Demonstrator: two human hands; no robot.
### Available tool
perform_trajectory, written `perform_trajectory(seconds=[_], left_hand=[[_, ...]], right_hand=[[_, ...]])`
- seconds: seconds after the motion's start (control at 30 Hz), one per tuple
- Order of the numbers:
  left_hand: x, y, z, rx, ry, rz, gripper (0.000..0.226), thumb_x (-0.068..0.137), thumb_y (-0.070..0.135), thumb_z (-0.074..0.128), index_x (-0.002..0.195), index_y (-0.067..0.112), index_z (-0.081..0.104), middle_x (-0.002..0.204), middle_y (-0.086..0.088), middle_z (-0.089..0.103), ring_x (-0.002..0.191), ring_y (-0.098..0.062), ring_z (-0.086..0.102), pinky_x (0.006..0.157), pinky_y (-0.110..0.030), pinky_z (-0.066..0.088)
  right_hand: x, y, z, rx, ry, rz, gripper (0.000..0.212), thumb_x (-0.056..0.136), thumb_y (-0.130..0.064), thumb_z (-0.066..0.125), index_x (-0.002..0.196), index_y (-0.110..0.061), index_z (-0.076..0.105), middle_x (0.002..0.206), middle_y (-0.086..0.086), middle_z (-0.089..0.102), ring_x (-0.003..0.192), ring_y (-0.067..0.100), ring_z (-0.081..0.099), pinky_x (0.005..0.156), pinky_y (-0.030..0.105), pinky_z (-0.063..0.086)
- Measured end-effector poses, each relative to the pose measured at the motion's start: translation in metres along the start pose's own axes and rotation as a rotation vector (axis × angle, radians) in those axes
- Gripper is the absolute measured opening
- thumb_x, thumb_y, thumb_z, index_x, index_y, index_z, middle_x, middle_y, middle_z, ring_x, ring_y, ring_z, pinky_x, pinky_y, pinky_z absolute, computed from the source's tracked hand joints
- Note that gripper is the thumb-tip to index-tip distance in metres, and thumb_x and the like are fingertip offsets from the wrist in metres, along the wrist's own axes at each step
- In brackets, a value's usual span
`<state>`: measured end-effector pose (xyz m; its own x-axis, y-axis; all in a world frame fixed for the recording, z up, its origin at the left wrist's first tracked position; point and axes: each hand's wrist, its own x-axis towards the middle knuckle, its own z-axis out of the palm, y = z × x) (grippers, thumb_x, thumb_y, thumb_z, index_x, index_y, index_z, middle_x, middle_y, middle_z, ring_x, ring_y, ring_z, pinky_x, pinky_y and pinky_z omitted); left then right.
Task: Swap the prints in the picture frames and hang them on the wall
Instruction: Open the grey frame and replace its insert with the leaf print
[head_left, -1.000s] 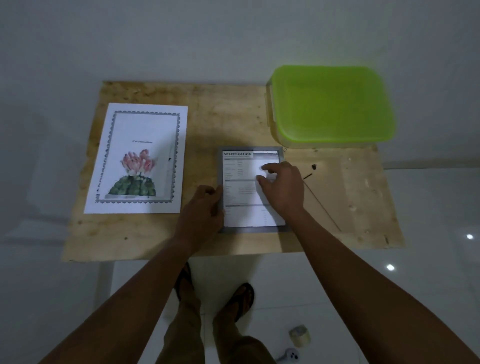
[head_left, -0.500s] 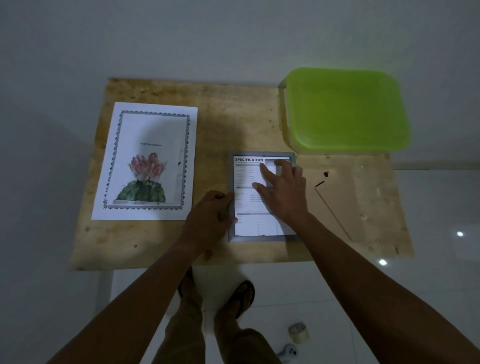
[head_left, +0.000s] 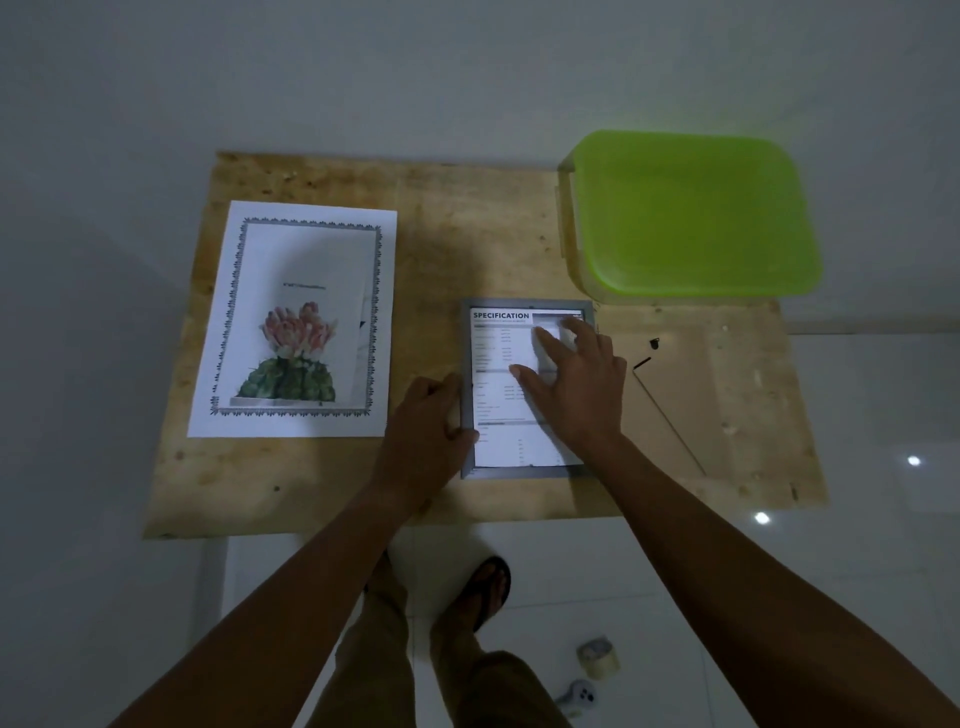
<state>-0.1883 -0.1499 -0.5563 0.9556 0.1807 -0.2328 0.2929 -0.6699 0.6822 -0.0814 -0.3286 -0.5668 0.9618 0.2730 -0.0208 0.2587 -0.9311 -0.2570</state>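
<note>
Two hands meet at the grey picture frame (head_left: 519, 474), which lies flat near the front edge of the plywood bench (head_left: 467, 234). The left hand (head_left: 431, 415) curls round the frame's left rail, gripping it. The right hand (head_left: 576, 384) is spread, its straight fingers pressing the white "SPECIFICATION" sheet (head_left: 493, 400) inside the frame. The cactus print (head_left: 296, 322) lies flat to the left, apart from the frame.

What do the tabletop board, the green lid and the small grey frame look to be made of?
Board: probably raw plywood or chipboard; pale brown, matt, flecked and knotted, with no visible coating.
Lid: plastic; translucent lime green, smooth, with rounded corners.
Frame: grey, matt, thin flat profile; plastic or painted metal, the view cannot settle which.
</note>
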Motion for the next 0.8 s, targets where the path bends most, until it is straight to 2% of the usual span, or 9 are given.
perform_trajectory(seconds=[0.17, 0.27, 0.33, 0.43, 0.5, 0.57, 0.6, 0.67, 0.8], left_hand=[[-0.005, 0.008, 0.003, -0.07, 0.04, -0.048, 0.049, 0.086, 0.017, 0.071, 0.134, 0.013, 0.06, 0.104, -0.003, 0.047, 0.077, -0.013, 0.05, 0.073, -0.024, 0.043], [-0.005, 0.015, 0.009, -0.163, 0.085, -0.169, 0.04, 0.084, 0.01, 0.071, 0.124, 0.011, 0.068, 0.108, -0.009, 0.057, 0.087, -0.012, 0.052, 0.077, -0.024, 0.041], [-0.005, 0.015, 0.011, -0.296, 0.084, -0.232, 0.029, 0.086, 0.01, 0.07, 0.115, 0.01, 0.072, 0.108, -0.006, 0.068, 0.094, -0.014, 0.062, 0.077, -0.027, 0.049], [-0.007, 0.016, 0.005, -0.741, -0.046, -0.36, 0.04, 0.091, 0.005, 0.067, 0.128, 0.019, 0.064, 0.114, -0.001, 0.072, 0.1, -0.017, 0.071, 0.079, -0.027, 0.058], [-0.009, 0.018, -0.003, -0.996, -0.114, -0.412, 0.05, 0.09, -0.001, 0.065, 0.134, 0.022, 0.058, 0.112, 0.0, 0.074, 0.097, -0.018, 0.073, 0.083, -0.036, 0.06], [-0.009, 0.023, -0.011, -1.041, -0.181, -0.404, 0.047, 0.092, 0.004, 0.065, 0.137, 0.018, 0.058, 0.113, -0.003, 0.074, 0.1, -0.025, 0.072, 0.093, -0.052, 0.055], [-0.008, 0.026, -0.014, -1.02, -0.213, -0.38, 0.045, 0.093, 0.009, 0.065, 0.137, 0.017, 0.058, 0.116, -0.005, 0.073, 0.103, -0.028, 0.072, 0.094, -0.055, 0.054], [-0.007, 0.037, -0.023, -1.011, -0.244, -0.335, 0.043, 0.094, 0.012, 0.064, 0.136, 0.017, 0.059, 0.12, -0.007, 0.071, 0.105, -0.029, 0.071, 0.094, -0.052, 0.055], [-0.005, 0.062, -0.038, -1.144, -0.319, -0.314, 0.035, 0.094, 0.006, 0.061, 0.128, 0.013, 0.064, 0.118, -0.006, 0.072, 0.105, -0.025, 0.071, 0.09, -0.039, 0.058]], right_hand=[[-0.032, -0.007, -0.002, -0.006, -0.052, 0.148, 0.059, 0.086, -0.063, 0.061, 0.134, -0.028, 0.057, 0.148, 0.006, 0.043, 0.132, 0.031, 0.041, 0.097, 0.048, 0.038], [-0.041, -0.008, -0.002, -0.007, -0.067, 0.145, 0.062, 0.088, -0.065, 0.059, 0.138, -0.029, 0.054, 0.151, 0.005, 0.041, 0.133, 0.031, 0.039, 0.096, 0.049, 0.04], [-0.04, -0.007, -0.006, 0.03, -0.087, 0.149, 0.064, 0.088, -0.065, 0.06, 0.139, -0.029, 0.054, 0.153, 0.005, 0.04, 0.134, 0.031, 0.038, 0.094, 0.049, 0.041], [-0.039, -0.002, -0.013, 0.113, -0.113, 0.143, 0.068, 0.085, -0.065, 0.064, 0.142, -0.028, 0.054, 0.155, 0.005, 0.039, 0.136, 0.03, 0.037, 0.098, 0.051, 0.042], [-0.04, 0.001, -0.017, 0.209, -0.129, 0.149, 0.07, 0.085, -0.064, 0.066, 0.143, -0.028, 0.054, 0.155, 0.004, 0.04, 0.139, 0.028, 0.035, 0.104, 0.051, 0.041], [-0.04, 0.002, -0.023, 0.361, -0.131, 0.169, 0.064, 0.086, -0.058, 0.069, 0.142, -0.028, 0.057, 0.154, 0.003, 0.043, 0.141, 0.026, 0.036, 0.111, 0.047, 0.036], [-0.041, 0.002, -0.026, 0.437, -0.117, 0.171, 0.058, 0.087, -0.053, 0.071, 0.138, -0.027, 0.061, 0.151, 0.004, 0.048, 0.14, 0.025, 0.039, 0.113, 0.042, 0.034], [-0.042, -0.003, -0.032, 0.537, -0.062, 0.161, 0.05, 0.085, -0.049, 0.073, 0.128, -0.025, 0.069, 0.14, 0.005, 0.059, 0.134, 0.023, 0.049, 0.112, 0.036, 0.038], [-0.046, -0.014, -0.051, 0.68, -0.006, 0.203, 0.039, 0.079, -0.046, 0.081, 0.112, -0.026, 0.077, 0.125, -0.003, 0.07, 0.119, 0.011, 0.061, 0.105, 0.036, 0.048]])
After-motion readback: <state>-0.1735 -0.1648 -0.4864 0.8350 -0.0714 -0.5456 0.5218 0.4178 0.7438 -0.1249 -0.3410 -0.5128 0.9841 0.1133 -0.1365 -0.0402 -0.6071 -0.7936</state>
